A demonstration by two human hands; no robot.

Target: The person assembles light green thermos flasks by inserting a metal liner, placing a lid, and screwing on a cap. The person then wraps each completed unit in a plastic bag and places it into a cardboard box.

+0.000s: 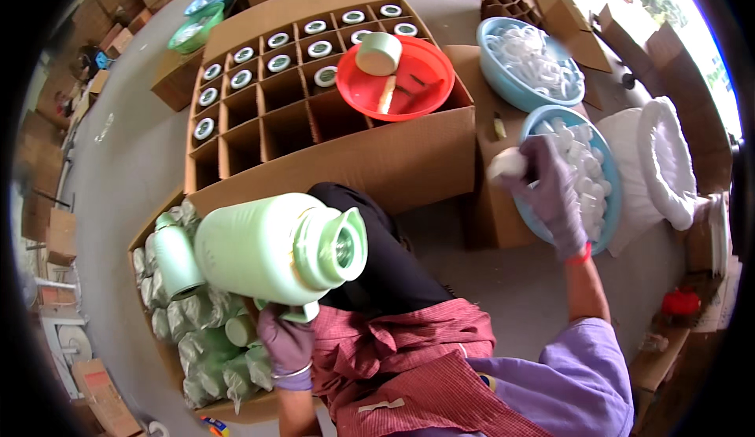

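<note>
Pale green, the vacuum jug (250, 247) is held sideways at near left, my left hand (287, 339) gripping its handle (303, 312), my right hand (553, 199) pinching a white cap (509, 163) by the nearer blue basin (614, 201), and from afar I judge a slackened grip could drop the jug.

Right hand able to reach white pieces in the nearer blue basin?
Likely yes: the right hand is near the basin and the white pieces lie exposed, though that hand holds a white item.

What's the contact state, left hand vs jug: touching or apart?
Touching. The head view shows the gloved left hand gripping the handle of the jug, holding it up.
</note>
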